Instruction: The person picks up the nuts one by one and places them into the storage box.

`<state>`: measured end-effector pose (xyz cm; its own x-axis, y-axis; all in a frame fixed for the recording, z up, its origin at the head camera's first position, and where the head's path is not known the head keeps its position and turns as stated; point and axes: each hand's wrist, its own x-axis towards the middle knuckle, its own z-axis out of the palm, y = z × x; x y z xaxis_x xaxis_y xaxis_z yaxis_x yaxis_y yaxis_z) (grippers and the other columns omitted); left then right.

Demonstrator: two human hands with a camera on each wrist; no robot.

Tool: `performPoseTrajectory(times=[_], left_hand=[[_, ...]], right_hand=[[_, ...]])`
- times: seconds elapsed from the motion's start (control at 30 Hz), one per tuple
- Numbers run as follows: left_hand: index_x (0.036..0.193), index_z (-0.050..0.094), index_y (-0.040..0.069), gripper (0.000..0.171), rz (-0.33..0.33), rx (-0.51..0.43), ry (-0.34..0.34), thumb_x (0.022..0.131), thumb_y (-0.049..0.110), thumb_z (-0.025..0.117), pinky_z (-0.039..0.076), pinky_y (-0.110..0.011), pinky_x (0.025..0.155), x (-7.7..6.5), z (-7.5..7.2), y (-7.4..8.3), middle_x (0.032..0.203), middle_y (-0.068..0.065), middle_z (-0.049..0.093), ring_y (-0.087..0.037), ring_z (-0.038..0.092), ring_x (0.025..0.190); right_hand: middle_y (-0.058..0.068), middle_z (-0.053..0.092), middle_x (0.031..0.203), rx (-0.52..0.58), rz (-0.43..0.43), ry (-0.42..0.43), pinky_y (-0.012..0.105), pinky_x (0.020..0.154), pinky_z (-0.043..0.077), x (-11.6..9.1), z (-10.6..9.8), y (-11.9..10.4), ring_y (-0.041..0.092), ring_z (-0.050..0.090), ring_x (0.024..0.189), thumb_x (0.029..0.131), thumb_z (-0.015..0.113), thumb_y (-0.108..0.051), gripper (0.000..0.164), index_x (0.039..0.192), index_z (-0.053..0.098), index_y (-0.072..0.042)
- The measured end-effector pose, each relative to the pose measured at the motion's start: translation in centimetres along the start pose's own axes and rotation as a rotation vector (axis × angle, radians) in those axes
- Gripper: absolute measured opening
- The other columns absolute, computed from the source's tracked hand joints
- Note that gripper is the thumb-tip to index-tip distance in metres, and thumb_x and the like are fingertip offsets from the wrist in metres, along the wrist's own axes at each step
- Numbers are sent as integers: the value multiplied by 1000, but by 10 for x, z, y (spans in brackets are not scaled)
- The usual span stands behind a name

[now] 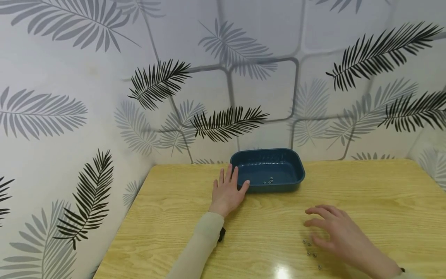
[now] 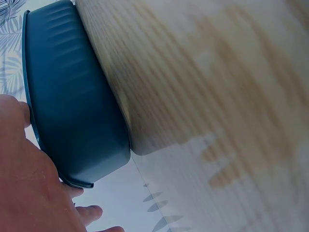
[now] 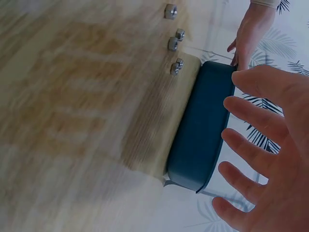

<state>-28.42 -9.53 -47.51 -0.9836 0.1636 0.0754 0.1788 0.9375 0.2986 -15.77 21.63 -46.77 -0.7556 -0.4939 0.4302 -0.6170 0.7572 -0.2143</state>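
A dark blue rectangular tray [image 1: 268, 188] stands at the back of the table, with several small metal nuts [image 1: 269, 182] lying on its floor. My left hand [image 1: 227, 193] rests at the tray's left front corner, its fingers spread and the thumb over the rim. In the left wrist view, part of that hand [image 2: 29, 179] lies against the tray's edge [image 2: 77, 96]. My right hand [image 1: 343, 234] hovers just right of several loose nuts [image 1: 309, 254] on the table. Its spread fingers hold nothing in the right wrist view, where the loose nuts [image 3: 173, 44] show hexagonal sides.
The light wood-grain table [image 1: 167, 217] ends at the back against a wall [image 1: 195, 89] with a leaf pattern. Another patterned wall [image 1: 45, 162] runs along the left. Light glares on the tabletop near the front.
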Motion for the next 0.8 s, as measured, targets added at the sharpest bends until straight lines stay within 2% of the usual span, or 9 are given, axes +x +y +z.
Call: performPoseTrajectory(times=[0.3, 0.6, 0.8], left_hand=[[160, 16, 19, 75, 1, -7, -7, 101, 64, 28, 15, -57, 115, 3, 0, -2, 165, -4, 6, -30, 2, 150], [160, 16, 19, 75, -3, -3, -6, 101, 64, 28, 15, -58, 115, 4, 0, -1, 165, -4, 6, -30, 3, 150], [160, 14, 20, 76, -11, 15, -10, 100, 66, 26, 15, -58, 115, 4, 1, 0, 165, -2, 3, -31, 3, 150]], right_hand=[[-3, 62, 122, 1, 45, -124, 59, 90, 42, 0, 9, 0, 28, 52, 115, 75, 84, -27, 22, 96, 77, -27], [-5, 61, 123, 50, 106, -262, 62, 92, 38, 3, 17, -2, 29, 48, 119, 79, 80, -36, 14, 85, 70, -42], [-5, 62, 119, 31, 77, -249, 61, 89, 40, 3, 22, -3, 29, 51, 115, 78, 83, -30, 20, 80, 68, -45]])
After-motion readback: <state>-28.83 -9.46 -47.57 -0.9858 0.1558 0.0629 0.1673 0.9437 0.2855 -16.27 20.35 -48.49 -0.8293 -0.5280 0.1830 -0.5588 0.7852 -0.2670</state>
